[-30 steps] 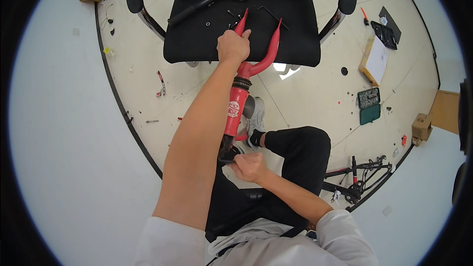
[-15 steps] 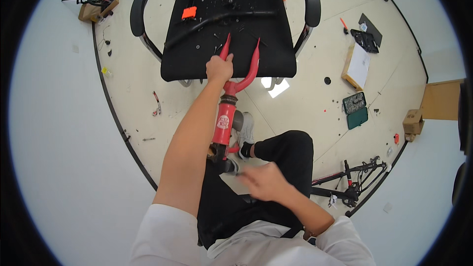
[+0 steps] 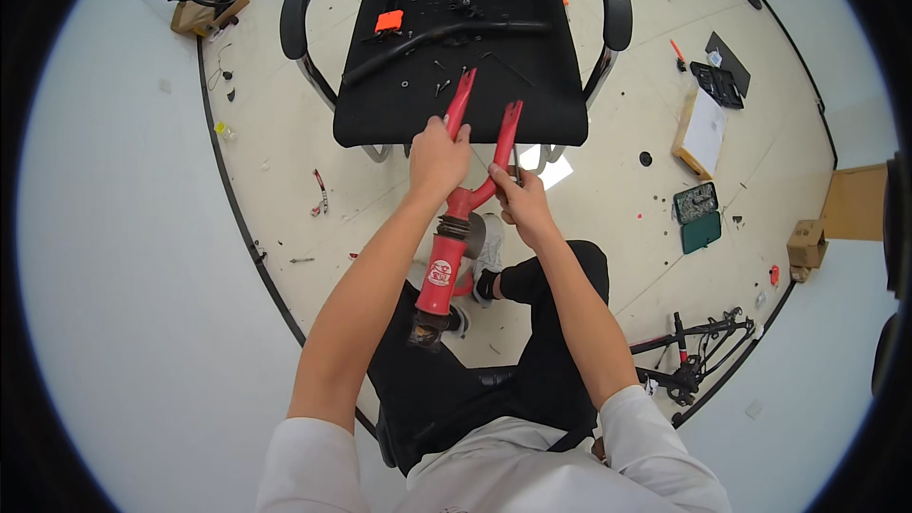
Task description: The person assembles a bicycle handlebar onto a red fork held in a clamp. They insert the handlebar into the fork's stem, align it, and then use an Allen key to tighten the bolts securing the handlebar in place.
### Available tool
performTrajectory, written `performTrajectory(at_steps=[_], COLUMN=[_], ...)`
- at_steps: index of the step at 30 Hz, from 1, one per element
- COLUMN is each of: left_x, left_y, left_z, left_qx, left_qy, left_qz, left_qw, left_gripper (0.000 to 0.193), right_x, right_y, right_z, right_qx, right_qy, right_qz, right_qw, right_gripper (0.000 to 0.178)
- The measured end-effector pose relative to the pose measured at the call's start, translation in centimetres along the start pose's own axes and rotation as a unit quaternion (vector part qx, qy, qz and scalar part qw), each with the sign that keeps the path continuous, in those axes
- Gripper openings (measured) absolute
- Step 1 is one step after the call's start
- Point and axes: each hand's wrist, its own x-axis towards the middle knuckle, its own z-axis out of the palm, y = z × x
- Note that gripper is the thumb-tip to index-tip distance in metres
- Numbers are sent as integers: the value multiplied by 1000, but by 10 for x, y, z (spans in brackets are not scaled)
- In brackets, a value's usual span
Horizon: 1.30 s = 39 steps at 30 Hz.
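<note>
A red bicycle fork (image 3: 483, 196), joined to a thick red tube (image 3: 444, 264), slants between my legs, its two prongs pointing at the chair. Around the left prong my left hand (image 3: 440, 160) is closed. My right hand (image 3: 519, 198) grips the right prong lower down, thumb along it. A thin dark metal rod (image 3: 517, 163) stands beside that prong at my right fingers; whether they hold it too, I cannot tell. Dark ribbed rings (image 3: 453, 227) sit where fork and tube meet. The tube's near end is dark.
On the black chair (image 3: 380, 121) lie a black handlebar (image 3: 446, 31), an orange block (image 3: 389, 21) and several small screws. A black bike frame (image 3: 698, 351) leans at the lower right. Farther right are a green case (image 3: 701, 232) and a white-topped box (image 3: 706, 137).
My right hand has risen from near my lap to the right prong. The fork has turned and tilted, its tips shifting right. The whole view has shifted slightly.
</note>
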Motion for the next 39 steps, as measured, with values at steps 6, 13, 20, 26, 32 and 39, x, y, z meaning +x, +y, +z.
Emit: performTrajectory(at_steps=[6, 13, 20, 26, 32, 39], left_x=[-3, -1, -6, -13, -112, -209], left_y=[-8, -33, -15, -42, -85, -55], left_z=[-18, -10, -23, -27, -96, -111], left_qx=[-193, -185, -212, -212, -306, -227], left_qy=[-127, -126, -161, -233, -355, -192], left_qz=[-114, -80, -82, -86, -97, -86], left_qw=[966, 971, 960, 945, 878, 951], left_gripper=[38, 38, 40, 56, 71, 75], right_x=[-7, -18, -10, -14, -4, 6], right_y=[-12, -17, -5, -19, -21, 0], right_z=[5, 12, 7, 13, 13, 19], right_qx=[-45, -78, -22, -59, -26, -19], right_qy=[38, 42, 42, 57, 72, 134], right_qz=[-34, -52, -7, -50, -26, -100], right_qw=[998, 995, 999, 995, 997, 986], right_gripper=[34, 34, 34, 31, 22, 22])
